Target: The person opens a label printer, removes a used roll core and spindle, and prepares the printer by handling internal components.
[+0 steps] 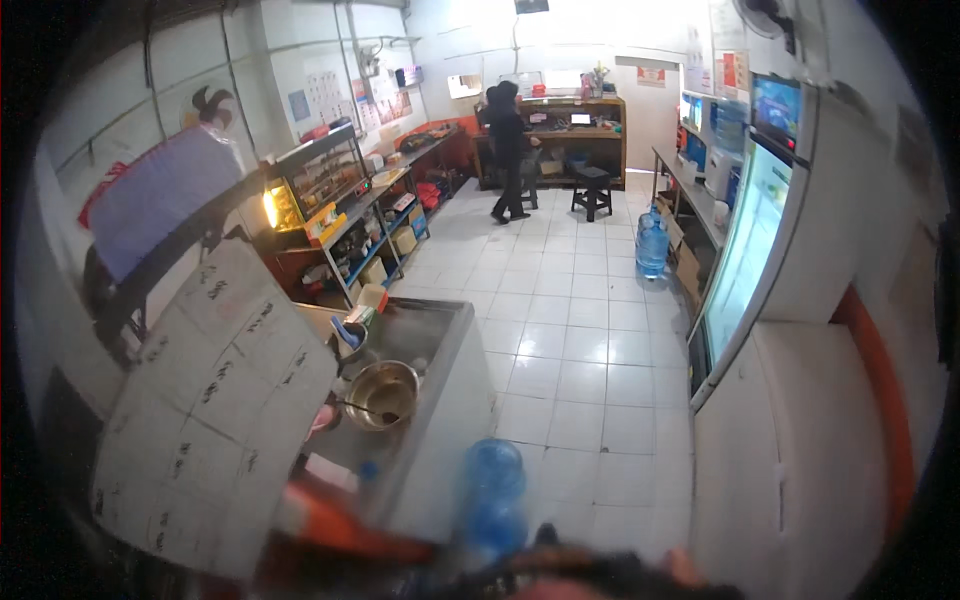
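At the lower edge, a dark, blurred shape shows skin-coloured patches. One patch at its right end looks like part of my right hand (684,567); another, further left, may be my left hand (562,587). Their fingers are too smeared and cut off to make out, and anything in them is hidden. Just left of that shape a large blue water jug (495,475) is beside the counter, its lower part blurred. On the metal counter (440,345) sits a wide steel bowl (382,385) with a ladle-like utensil (380,415) in it.
A whiteboard (215,400) leans on the left. Behind it stands a lit glass food warmer (320,180). Far ahead a person in dark clothes (508,150) walks near a black stool (592,190). Blue water jugs (652,245) and a glass-door fridge (750,245) line the right.
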Demonstrator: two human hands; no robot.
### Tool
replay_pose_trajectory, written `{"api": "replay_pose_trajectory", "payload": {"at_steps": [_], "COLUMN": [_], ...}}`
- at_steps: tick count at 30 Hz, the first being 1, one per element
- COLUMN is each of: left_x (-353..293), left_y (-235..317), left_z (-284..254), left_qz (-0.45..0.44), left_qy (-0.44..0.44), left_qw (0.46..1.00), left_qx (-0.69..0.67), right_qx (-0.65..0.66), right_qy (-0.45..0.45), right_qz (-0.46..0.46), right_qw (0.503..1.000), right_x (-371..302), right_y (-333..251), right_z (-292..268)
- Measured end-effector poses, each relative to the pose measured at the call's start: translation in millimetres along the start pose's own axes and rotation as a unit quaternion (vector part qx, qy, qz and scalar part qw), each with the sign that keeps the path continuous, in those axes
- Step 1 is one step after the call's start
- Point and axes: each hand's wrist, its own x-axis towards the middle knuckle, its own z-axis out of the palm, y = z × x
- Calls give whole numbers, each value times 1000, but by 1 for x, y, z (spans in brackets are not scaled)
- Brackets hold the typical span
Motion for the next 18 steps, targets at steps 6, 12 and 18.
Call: {"api": "replay_pose_trajectory", "payload": {"at_steps": [6, 12, 18], "left_x": [216, 337, 434], "left_y": [184, 393, 381], "left_z": [-144, -278, -283], "left_qz": [164, 360, 107], "left_qy": [77, 152, 11], "left_qw": [982, 920, 994], "left_qx": [45, -1, 29], "right_qx": [44, 74, 13], "right_qy": [-7, 0, -37], "right_qz": [-71, -77, -53], "right_qw": [996, 994, 998], "right_x": [-11, 12, 112], "right_y": [-148, -293, -474], "right_z": [28, 70, 131]}}
